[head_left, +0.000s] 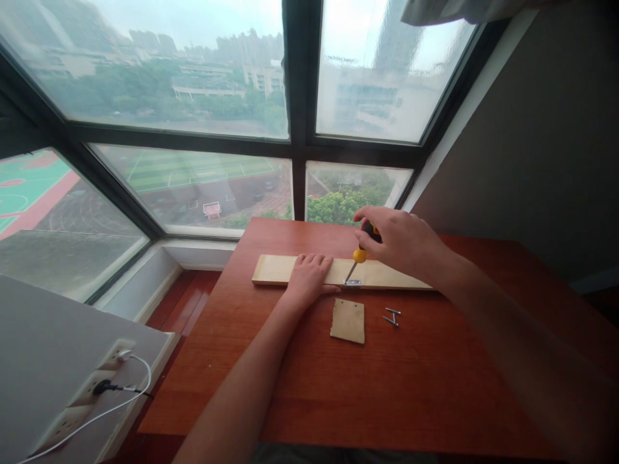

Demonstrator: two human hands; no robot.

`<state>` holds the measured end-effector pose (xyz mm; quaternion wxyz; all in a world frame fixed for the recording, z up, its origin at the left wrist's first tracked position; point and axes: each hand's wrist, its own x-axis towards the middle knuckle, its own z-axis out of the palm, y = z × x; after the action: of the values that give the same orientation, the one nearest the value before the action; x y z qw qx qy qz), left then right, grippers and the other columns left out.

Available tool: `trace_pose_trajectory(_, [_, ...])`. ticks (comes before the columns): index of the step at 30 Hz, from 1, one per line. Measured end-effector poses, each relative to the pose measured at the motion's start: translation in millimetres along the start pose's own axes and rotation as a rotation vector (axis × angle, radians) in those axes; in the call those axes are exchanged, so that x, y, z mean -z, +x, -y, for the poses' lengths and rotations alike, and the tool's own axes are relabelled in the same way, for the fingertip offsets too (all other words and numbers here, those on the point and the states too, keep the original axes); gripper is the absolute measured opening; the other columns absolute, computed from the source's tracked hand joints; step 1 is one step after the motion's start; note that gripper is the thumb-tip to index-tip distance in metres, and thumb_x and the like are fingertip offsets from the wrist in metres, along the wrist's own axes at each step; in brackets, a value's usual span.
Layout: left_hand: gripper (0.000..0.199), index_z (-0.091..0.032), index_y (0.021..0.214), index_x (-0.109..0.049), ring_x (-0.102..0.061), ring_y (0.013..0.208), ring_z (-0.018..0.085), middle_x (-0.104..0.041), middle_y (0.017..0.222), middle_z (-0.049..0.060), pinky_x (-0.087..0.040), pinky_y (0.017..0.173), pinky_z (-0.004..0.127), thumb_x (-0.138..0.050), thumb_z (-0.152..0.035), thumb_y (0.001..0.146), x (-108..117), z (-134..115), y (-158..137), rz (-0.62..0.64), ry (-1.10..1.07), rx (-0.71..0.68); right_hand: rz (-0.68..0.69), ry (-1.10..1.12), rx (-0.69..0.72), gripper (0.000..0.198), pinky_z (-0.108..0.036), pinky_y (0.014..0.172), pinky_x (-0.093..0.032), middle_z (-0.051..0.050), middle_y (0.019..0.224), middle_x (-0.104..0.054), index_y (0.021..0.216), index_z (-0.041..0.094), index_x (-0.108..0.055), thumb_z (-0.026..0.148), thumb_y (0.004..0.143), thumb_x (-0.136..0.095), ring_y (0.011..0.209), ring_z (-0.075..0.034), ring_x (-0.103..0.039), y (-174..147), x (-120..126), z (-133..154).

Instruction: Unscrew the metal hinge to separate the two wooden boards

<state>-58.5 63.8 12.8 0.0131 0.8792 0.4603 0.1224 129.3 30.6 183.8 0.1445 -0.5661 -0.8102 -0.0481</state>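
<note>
A pale wooden board [387, 276] lies lengthwise across the reddish table. My left hand [309, 278] is closed over it, fingers on top and thumb stretched along the front edge. Near the tip of that thumb, a small metal plate [353, 283] sits at the board's front edge. My right hand [399, 241] grips a black-and-yellow screwdriver [358, 256] by its handle from above. The shaft slants down to the left, and its tip meets the plate; whether a screw is under it is too small to tell.
Nearer me lie a piece of brown cardboard [348, 321] with two small holes and several loose screws [393, 316]. The table [217, 386] stands by large windows [193, 187]. At lower left, cables [140, 390] run from wall sockets [89, 390].
</note>
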Motion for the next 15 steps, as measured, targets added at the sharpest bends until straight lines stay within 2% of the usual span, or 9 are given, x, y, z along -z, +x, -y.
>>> trace_pose_trajectory(2, [0.074, -0.020, 0.128, -0.052, -0.054, 0.114, 0.031, -0.062, 0.122, 0.014, -0.035, 0.096, 0.042, -0.066, -0.068, 0.073, 0.4, -0.1, 0.1, 0.005, -0.002, 0.001, 0.006, 0.045, 0.039, 0.034, -0.032, 0.067, -0.043, -0.004, 0.111, -0.069, 0.119, 0.023, -0.059, 0.028, 0.086, -0.052, 0.085, -0.021, -0.065, -0.5, 0.4, -1.2])
trace_pose_trajectory(4, [0.075, -0.021, 0.128, -0.052, -0.054, 0.114, 0.031, -0.062, 0.122, 0.014, -0.035, 0.096, 0.042, -0.067, -0.068, 0.072, 0.4, 0.0, 0.1, 0.005, -0.003, 0.001, 0.010, 0.052, 0.063, 0.038, -0.032, 0.068, -0.044, -0.006, 0.118, -0.068, 0.122, 0.022, -0.057, 0.026, 0.084, -0.053, 0.087, -0.021, -0.065, -1.2, 0.9, -1.8])
trace_pose_trajectory(6, [0.075, -0.021, 0.128, -0.052, -0.054, 0.114, 0.031, -0.062, 0.122, 0.013, -0.035, 0.097, 0.041, -0.068, -0.068, 0.071, 0.0, 0.2, 0.0, 0.001, -0.005, -0.001, 0.005, 0.015, 0.052, 0.035, -0.032, 0.066, -0.043, -0.007, 0.116, -0.068, 0.120, 0.021, -0.058, 0.034, 0.088, -0.052, 0.086, -0.023, -0.065, -1.6, 1.4, -1.7])
trace_pose_trajectory(9, [0.075, -0.023, 0.128, -0.052, -0.054, 0.116, 0.031, -0.062, 0.124, 0.012, -0.034, 0.098, 0.041, -0.071, -0.066, 0.070, -1.0, 0.7, -0.2, 0.001, -0.012, 0.007, 0.005, -0.024, 0.019, 0.033, -0.032, 0.062, -0.040, -0.007, 0.103, -0.071, 0.111, 0.022, -0.062, 0.045, 0.094, -0.046, 0.081, -0.023, -0.065, -1.0, 1.8, -1.2])
trace_pose_trajectory(12, [0.074, -0.025, 0.128, -0.052, -0.053, 0.117, 0.031, -0.061, 0.124, 0.011, -0.034, 0.098, 0.041, -0.072, -0.066, 0.069, -1.8, 1.0, -0.2, 0.002, -0.021, 0.015, 0.001, 0.001, 0.040, 0.028, -0.032, 0.064, -0.041, -0.006, 0.101, -0.071, 0.111, 0.022, -0.063, 0.037, 0.094, -0.046, 0.083, -0.022, -0.064, -0.6, 1.3, -1.6])
trace_pose_trajectory(15, [0.076, -0.024, 0.128, -0.052, -0.053, 0.117, 0.031, -0.062, 0.123, 0.011, -0.034, 0.098, 0.041, -0.072, -0.066, 0.069, -2.1, 1.1, 0.0, 0.002, -0.026, 0.015, -0.011, 0.007, 0.051, 0.032, -0.032, 0.066, -0.041, -0.006, 0.108, -0.069, 0.116, 0.020, -0.060, 0.026, 0.086, -0.051, 0.087, -0.022, -0.064, -1.5, 1.1, -2.0])
